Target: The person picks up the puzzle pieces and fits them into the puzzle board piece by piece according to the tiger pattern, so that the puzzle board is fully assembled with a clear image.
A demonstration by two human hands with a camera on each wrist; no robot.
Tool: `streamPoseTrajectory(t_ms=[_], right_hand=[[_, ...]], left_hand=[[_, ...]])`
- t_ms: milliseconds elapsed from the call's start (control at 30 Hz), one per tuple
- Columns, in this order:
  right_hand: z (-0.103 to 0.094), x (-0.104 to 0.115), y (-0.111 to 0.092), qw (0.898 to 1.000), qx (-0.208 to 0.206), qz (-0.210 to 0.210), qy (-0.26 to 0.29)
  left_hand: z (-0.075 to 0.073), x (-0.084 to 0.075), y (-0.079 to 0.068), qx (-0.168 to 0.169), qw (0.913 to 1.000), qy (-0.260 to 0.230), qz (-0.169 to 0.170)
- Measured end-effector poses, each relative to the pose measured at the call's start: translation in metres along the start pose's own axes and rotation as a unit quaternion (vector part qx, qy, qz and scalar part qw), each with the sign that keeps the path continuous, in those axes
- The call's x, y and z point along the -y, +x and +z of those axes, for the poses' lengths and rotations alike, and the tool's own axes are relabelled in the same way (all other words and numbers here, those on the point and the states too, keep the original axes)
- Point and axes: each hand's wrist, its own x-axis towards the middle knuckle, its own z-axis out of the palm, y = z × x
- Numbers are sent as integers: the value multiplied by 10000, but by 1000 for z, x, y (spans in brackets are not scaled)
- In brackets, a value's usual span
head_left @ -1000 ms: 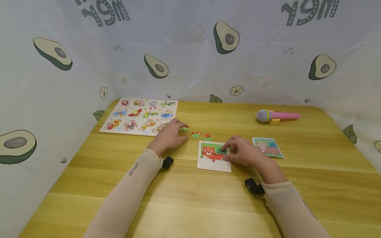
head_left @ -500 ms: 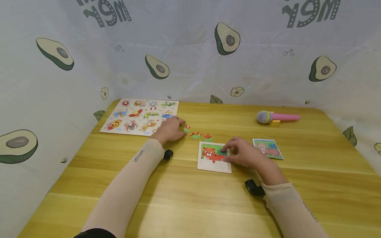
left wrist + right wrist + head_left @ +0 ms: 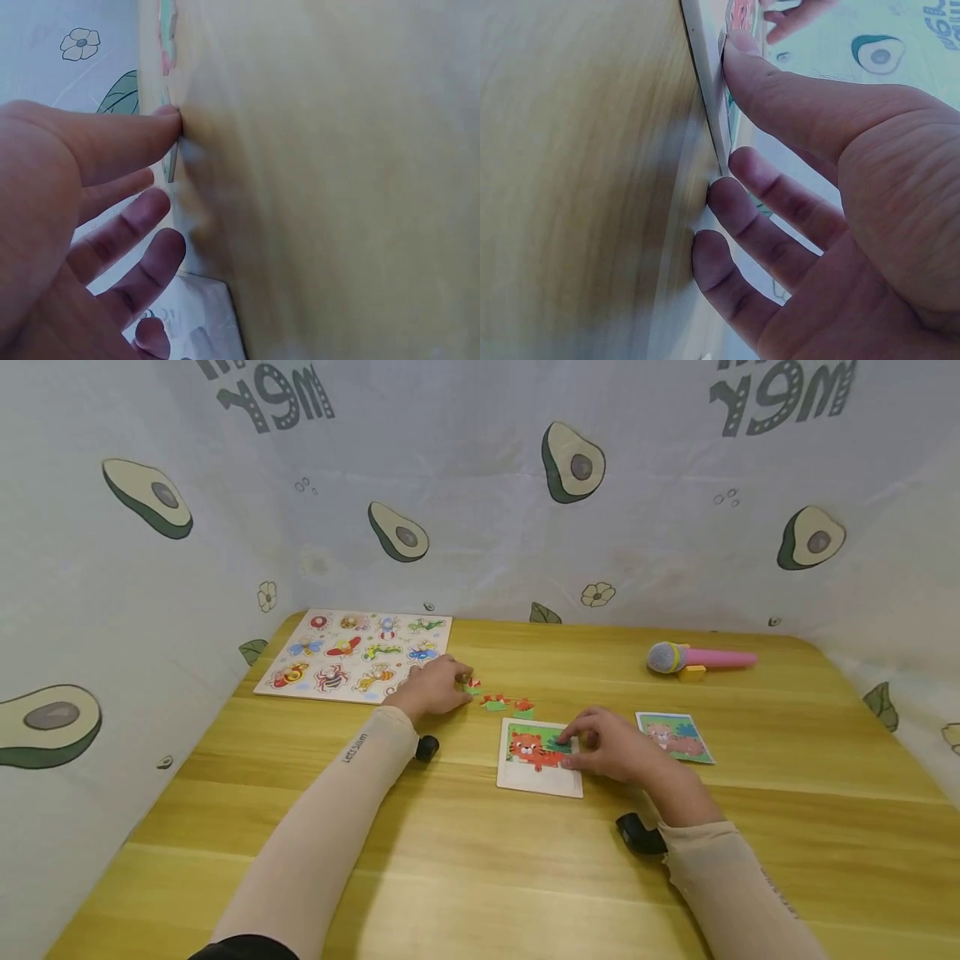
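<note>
A small square jigsaw puzzle board (image 3: pixel 538 782) lies flat on the table, its upper part filled with an orange tiger picture and its lower part bare. My right hand (image 3: pixel 618 745) rests on its right side, thumb and index fingertips on the picture; in the right wrist view the other fingertips (image 3: pixel 731 199) sit by the board's edge. Beyond the board, my left hand (image 3: pixel 431 687) pinches a red and green puzzle piece (image 3: pixel 473 687) between thumb and fingers. Two more puzzle pieces (image 3: pixel 495 702) lie just to its right.
A large board of colourful insects (image 3: pixel 337 681) lies at the back left, its corner behind my left hand. Right of my right hand is a small tiger picture card (image 3: pixel 675 737). A pink toy microphone (image 3: pixel 705 657) lies at the back right. An avocado-print sheet (image 3: pixel 480 460) encloses the table.
My left hand has drawn its fingers in around the puzzle piece, which has turned to show more red. My right hand keeps its place on the board.
</note>
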Motion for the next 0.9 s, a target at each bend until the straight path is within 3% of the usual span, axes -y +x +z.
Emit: streamPoseTrajectory(t_ms=[400, 600, 900], right_hand=[[-3, 2, -1, 9999, 30, 56, -95], [-2, 3, 0, 9999, 45, 49, -104], [-1, 3, -1, 9998, 57, 180, -112]], left_hand=[[-5, 0, 3, 156, 9996, -221, 123], [-3, 1, 3, -25, 9997, -250, -82], [-4, 2, 1, -330, 9985, -416, -106]])
